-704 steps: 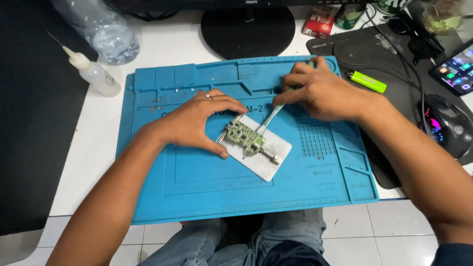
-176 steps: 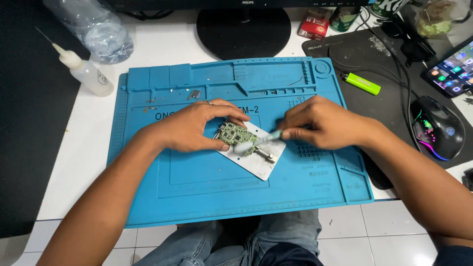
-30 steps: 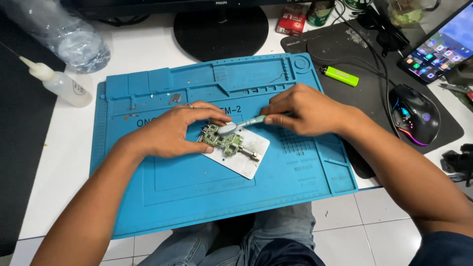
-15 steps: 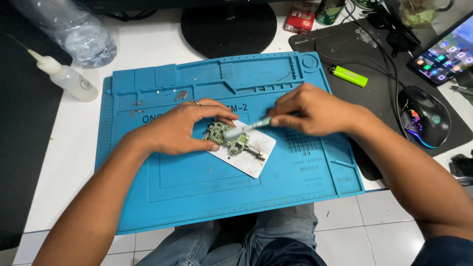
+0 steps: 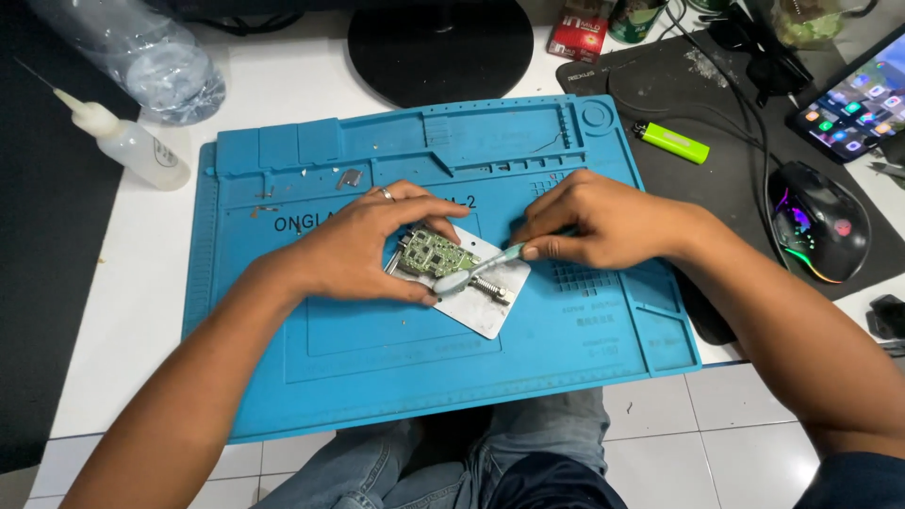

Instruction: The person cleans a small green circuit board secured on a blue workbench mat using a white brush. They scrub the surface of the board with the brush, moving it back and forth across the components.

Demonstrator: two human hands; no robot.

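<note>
Left hand: the left hand (image 5: 363, 247) lies flat and spread over the small green board (image 5: 435, 253), thumb and fingers pressing the plate's edges to hold it down. It is not closed round anything.
Right hand: the right hand (image 5: 599, 221) pinches the thin handle of a pale green brush (image 5: 474, 272) with its fingers closed on it.
Brush: long and slim, with a soft whitish tip that touches the lower edge of the board.
Board: small, green, bumpy with tiny shiny parts. It sits in a silver clamp on a flat white plate (image 5: 494, 306).
Mat: a big blue rubber mat (image 5: 396, 372) with little trays along the top and a grid of small squares on the right. Black letters on it are half hidden by the left hand.
Around: a clear squeeze bottle (image 5: 132, 146) with a needle tip sits left of the mat. A bright green lighter (image 5: 671, 141) lies on a black pad. A black mouse (image 5: 818, 219) with glowing colours is far right. A round black stand (image 5: 440, 47) is up top, with a small red box (image 5: 579, 33) beside it.
</note>
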